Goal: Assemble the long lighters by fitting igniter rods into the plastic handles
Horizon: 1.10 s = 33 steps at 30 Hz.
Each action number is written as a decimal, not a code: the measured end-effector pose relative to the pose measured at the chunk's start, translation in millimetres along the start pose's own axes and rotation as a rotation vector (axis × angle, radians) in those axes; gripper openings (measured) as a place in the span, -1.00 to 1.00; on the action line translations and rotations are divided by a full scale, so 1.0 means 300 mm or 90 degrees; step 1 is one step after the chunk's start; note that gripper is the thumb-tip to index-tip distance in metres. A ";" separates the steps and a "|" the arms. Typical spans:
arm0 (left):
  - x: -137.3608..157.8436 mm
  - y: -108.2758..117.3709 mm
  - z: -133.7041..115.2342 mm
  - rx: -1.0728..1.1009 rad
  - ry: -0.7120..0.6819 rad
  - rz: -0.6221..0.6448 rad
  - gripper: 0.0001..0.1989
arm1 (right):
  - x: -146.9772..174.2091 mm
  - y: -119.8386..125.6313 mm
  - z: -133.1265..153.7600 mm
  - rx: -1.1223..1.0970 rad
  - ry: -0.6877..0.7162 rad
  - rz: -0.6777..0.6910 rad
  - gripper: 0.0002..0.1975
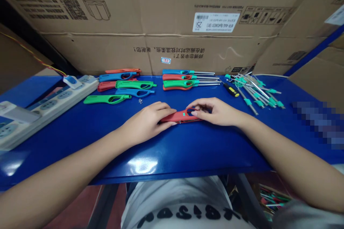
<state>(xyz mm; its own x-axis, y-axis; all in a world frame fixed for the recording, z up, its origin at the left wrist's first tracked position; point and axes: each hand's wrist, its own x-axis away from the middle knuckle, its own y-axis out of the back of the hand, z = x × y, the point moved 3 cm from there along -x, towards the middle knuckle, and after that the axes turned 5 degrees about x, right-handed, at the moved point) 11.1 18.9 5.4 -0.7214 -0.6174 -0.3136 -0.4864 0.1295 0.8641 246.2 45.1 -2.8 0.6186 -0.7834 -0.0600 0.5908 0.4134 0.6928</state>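
Note:
A red lighter handle with a small green piece on its side lies across the middle of the blue table. My left hand is closed on its left end, thumb on the near side. At the trigger-loop end, my right hand pinches the handle between thumb and fingers. A dark gap runs along the handle's near edge. Beyond my hands lie lighters with metal tubes in a stack. Farther left are loose handle shells, among them a green shell and a blue shell.
Metal tubes with green ends lie heaped at the right, beside a black-and-yellow screwdriver. Tiny metal parts sit near the shells. A white power strip runs along the left. A cardboard sheet stands behind the blue table.

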 end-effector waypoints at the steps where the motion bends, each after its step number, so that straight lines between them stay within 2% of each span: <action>1: -0.001 -0.004 0.002 0.009 0.007 0.004 -0.65 | 0.001 -0.001 0.002 0.043 0.028 -0.010 -0.62; 5: -0.002 -0.021 0.015 0.022 0.018 0.022 -0.67 | -0.002 -0.006 0.003 0.144 0.133 -0.035 -0.62; 8: -0.002 -0.023 0.022 0.011 0.025 0.024 -0.65 | -0.007 -0.012 -0.001 0.153 0.163 -0.047 -0.64; 15: -0.001 -0.014 0.012 -0.001 0.052 0.050 -0.64 | -0.004 -0.017 0.000 0.174 0.177 -0.045 -0.68; 24: -0.003 -0.015 0.014 0.010 0.044 0.036 -0.71 | -0.007 -0.017 -0.010 0.197 0.183 -0.042 -0.64; 30: -0.004 -0.021 0.016 0.029 0.071 0.018 -0.75 | -0.005 -0.021 -0.013 0.281 0.181 -0.032 -0.54; 33: -0.001 -0.030 0.012 0.002 0.065 0.029 -0.74 | 0.002 -0.025 -0.002 0.366 0.180 -0.013 -0.54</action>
<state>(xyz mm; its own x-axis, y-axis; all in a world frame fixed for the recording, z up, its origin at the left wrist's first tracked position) 13.8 20.7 -3.6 -0.6885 -0.6871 -0.2320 -0.4560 0.1614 0.8752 242.6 41.7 -8.5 0.7693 -0.6031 -0.2109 0.2807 0.0224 0.9595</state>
